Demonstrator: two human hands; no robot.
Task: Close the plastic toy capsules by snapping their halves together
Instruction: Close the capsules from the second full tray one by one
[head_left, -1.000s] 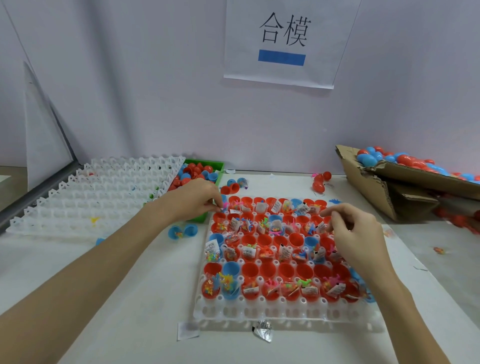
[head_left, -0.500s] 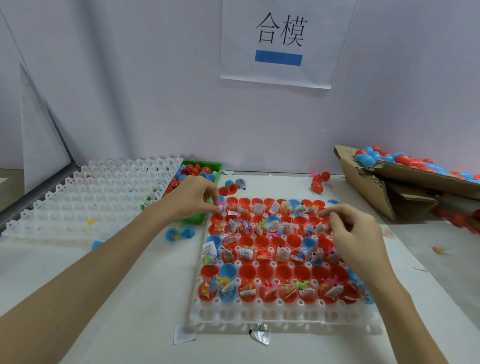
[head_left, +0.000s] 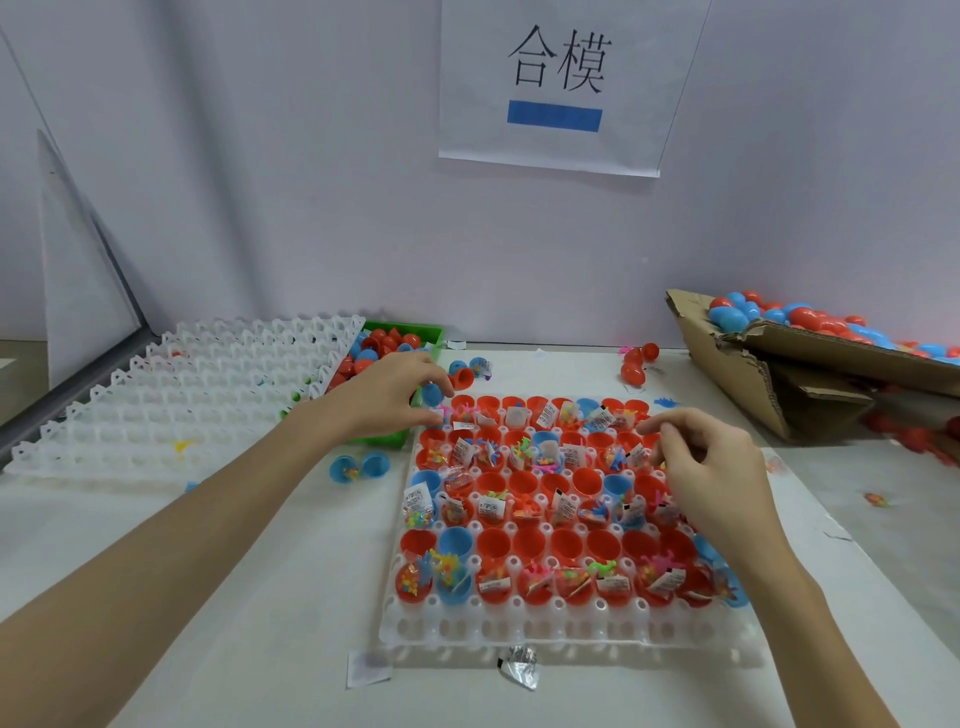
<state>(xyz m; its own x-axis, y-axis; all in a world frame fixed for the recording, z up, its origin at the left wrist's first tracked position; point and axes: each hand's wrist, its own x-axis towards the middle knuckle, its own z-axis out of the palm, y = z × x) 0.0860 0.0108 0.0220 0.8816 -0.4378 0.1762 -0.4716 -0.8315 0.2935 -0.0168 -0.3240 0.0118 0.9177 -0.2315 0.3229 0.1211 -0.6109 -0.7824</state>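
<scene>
Left hand (head_left: 387, 397) at the tray's far-left corner, its grip pinched on a blue capsule half (head_left: 432, 393); right hand (head_left: 711, 467) hovers over the tray's right side, fingertips curled close, grip narrow, and whether it holds anything I cannot tell; beneath them the white tray (head_left: 519, 631) sits on the table (head_left: 208, 597), packed with open red and blue capsule halves (head_left: 563, 543); cardboard box (head_left: 753, 374) of closed capsules far right.

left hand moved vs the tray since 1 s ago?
No, barely: the left hand stays at the tray's far-left corner, beside the green bin.
</scene>
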